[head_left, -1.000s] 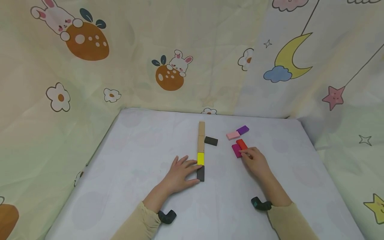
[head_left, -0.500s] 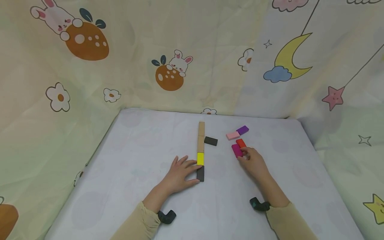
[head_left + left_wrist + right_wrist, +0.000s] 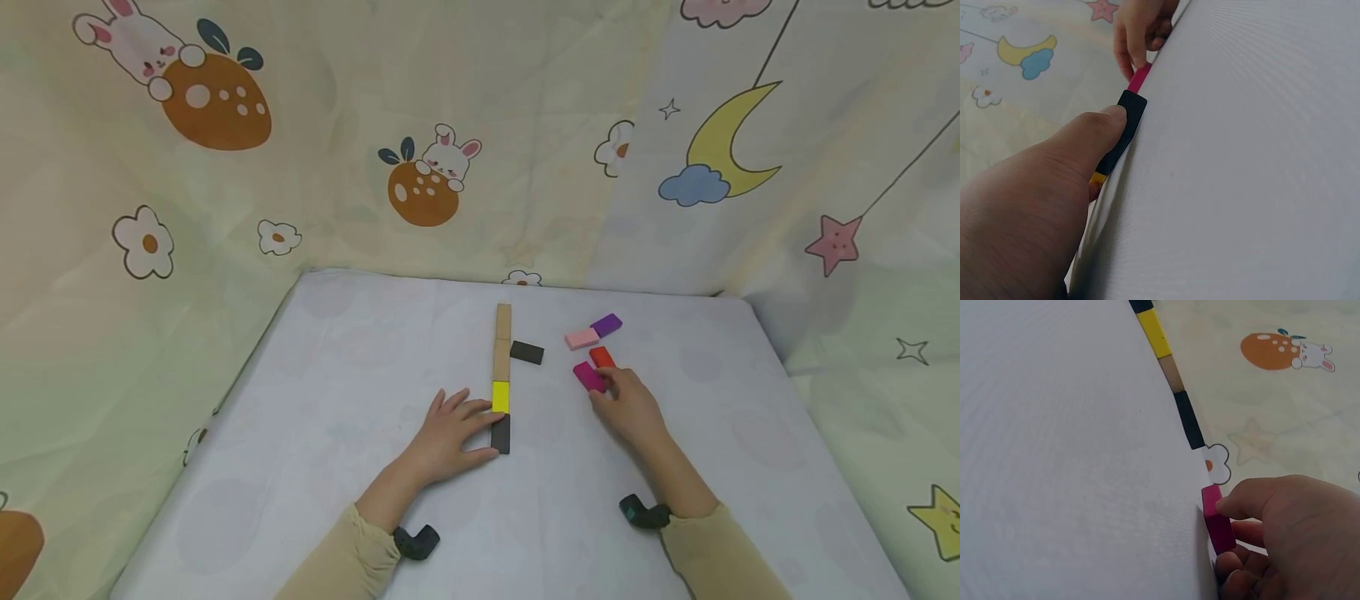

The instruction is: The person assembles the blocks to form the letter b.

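A: What is seen nearest the camera?

B: Two beige sleeves are seen at the lower edge, each with a black wrist mount. The left hand [image 3: 448, 433] is laid flat on the white tabletop [image 3: 315, 433]; its fingers are kept nearly straight, and the thumb is pressed against the side of the near black block [image 3: 501, 434]. Nothing is gripped by it.

A: And the row that block belongs to?

B: A straight line is formed: the near black block, then a yellow block [image 3: 501, 397], then two plain wooden blocks [image 3: 502, 342], all set end to end and running away from the person. A second black block [image 3: 527, 352] is placed just beside the wooden ones, on their right, lying crosswise.

A: What is held by the right hand [image 3: 628, 407]?

B: A magenta block [image 3: 589, 377] is pinched between the thumb and curled fingertips. It is a small flat rectangular piece, solid magenta with squared edges. It is turned at a slant, to the right of the row and well apart from it. Whether it is lifted off the table cannot be told.

A: And farther back?

B: A red block [image 3: 601, 357] is seen just behind the magenta one, then a pink block [image 3: 582, 338] and a purple block [image 3: 606, 324] touching at their corners. Behind the table, a cartoon-printed curtain [image 3: 450, 150] is hung.
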A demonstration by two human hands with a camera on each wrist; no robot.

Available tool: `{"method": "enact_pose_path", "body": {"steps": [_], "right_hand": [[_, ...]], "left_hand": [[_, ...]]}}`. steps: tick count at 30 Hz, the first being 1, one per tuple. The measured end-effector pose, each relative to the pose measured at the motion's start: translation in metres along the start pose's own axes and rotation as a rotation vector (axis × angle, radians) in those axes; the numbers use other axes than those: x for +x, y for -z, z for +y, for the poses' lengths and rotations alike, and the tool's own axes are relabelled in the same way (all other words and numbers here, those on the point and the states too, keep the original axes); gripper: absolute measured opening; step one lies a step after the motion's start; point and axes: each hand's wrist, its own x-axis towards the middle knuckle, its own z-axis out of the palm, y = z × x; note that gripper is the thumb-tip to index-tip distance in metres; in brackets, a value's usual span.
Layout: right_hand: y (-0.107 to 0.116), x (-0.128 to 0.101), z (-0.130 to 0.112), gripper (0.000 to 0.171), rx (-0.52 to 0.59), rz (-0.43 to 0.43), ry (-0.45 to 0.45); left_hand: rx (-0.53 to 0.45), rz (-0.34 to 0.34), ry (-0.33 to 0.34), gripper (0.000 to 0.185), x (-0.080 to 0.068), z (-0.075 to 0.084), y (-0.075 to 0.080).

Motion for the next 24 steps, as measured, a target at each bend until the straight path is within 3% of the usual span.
{"method": "enact_pose_path", "body": {"steps": [24], "right_hand": [[0.0052, 0.0001, -0.0033, 0.044, 0.066, -0.059, 0.011]], "left_hand": [[0.003, 0.015, -0.005, 0.056, -0.0006, 0.0009, 0.0006]]}}
